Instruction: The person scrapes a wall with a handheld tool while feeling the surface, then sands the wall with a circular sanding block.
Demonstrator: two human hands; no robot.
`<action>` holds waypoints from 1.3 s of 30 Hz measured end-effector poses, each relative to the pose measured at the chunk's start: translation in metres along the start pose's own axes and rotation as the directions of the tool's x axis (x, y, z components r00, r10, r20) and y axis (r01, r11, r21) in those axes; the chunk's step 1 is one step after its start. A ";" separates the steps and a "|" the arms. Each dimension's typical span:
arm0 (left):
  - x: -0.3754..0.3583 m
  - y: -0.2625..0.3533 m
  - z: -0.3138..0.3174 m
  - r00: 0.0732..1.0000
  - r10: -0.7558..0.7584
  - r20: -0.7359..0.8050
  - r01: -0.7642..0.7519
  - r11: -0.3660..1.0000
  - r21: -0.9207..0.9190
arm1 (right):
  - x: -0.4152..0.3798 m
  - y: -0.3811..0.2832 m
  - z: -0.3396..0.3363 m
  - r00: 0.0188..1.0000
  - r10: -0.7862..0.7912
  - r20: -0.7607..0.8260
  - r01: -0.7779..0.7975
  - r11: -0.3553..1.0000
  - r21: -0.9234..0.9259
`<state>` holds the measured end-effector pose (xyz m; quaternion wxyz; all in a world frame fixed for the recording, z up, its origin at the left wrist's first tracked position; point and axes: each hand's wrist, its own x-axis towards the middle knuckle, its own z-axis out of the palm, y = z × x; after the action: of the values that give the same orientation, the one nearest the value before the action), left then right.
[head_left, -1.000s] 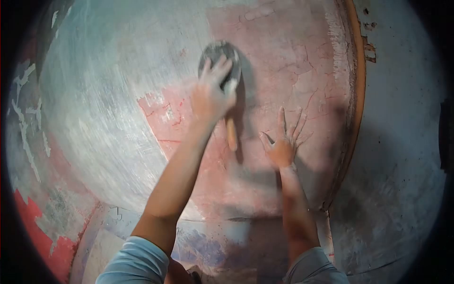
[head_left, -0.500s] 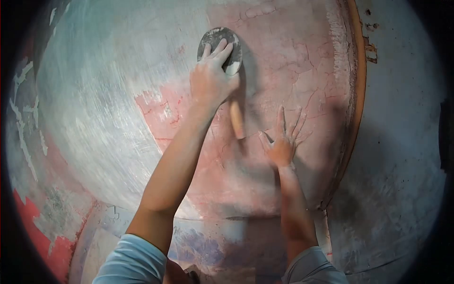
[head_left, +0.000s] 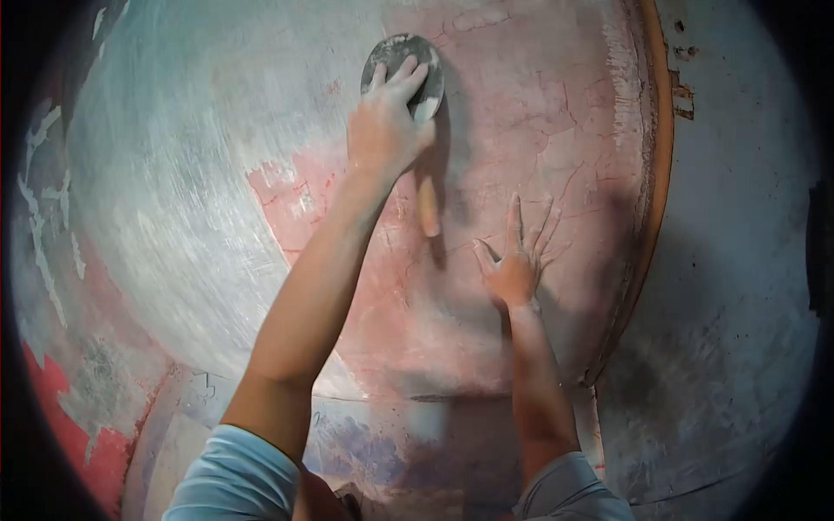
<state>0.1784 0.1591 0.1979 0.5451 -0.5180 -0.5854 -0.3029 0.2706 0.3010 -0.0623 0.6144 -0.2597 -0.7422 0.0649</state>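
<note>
My left hand [head_left: 384,130] reaches up the wall and grips a trowel with a rounded, dark metal blade [head_left: 401,54]. Its fingers are spread over the back of the blade, pressing it to the surface. The trowel's wooden handle [head_left: 426,208] sticks out below the wrist. Lower and to the right, my right hand [head_left: 515,267] lies flat on the reddish part of the wall [head_left: 539,139], fingers stretched apart and nothing in them. White dust or plaster coats both hands.
A pale, streaky coated area [head_left: 200,191] spreads to the left; cracks run through the reddish area. A curved orange-brown edge [head_left: 662,156] borders the right side, with a grey wall [head_left: 730,260] beyond. Bright red patches [head_left: 109,464] show at lower left.
My left hand and the trowel have slid a little way up the wall. My right hand stays in nearly the same spot.
</note>
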 end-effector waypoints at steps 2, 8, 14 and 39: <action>-0.032 -0.004 0.004 0.999 -0.019 -0.029 0.016 0.993 -0.114 | 0.001 0.000 -0.002 1.000 -0.002 0.000 0.002 0.998 0.069; -0.044 -0.006 -0.002 0.997 0.049 0.065 -0.052 0.998 0.033 | -0.001 0.000 -0.005 1.000 -0.013 0.017 0.013 1.000 -0.023; 0.004 0.008 -0.006 0.999 0.032 0.037 -0.030 0.999 -0.038 | 0.001 -0.004 -0.010 1.000 -0.001 0.020 0.001 1.000 -0.031; 0.032 -0.005 -0.009 0.998 0.045 -0.034 -0.045 0.999 -0.010 | -0.004 0.002 -0.005 1.000 -0.016 0.012 0.016 0.999 -0.040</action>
<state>0.1812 0.1579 0.2315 0.5589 -0.5287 -0.5626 -0.3025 0.2765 0.2991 -0.0656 0.6053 -0.2656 -0.7490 0.0466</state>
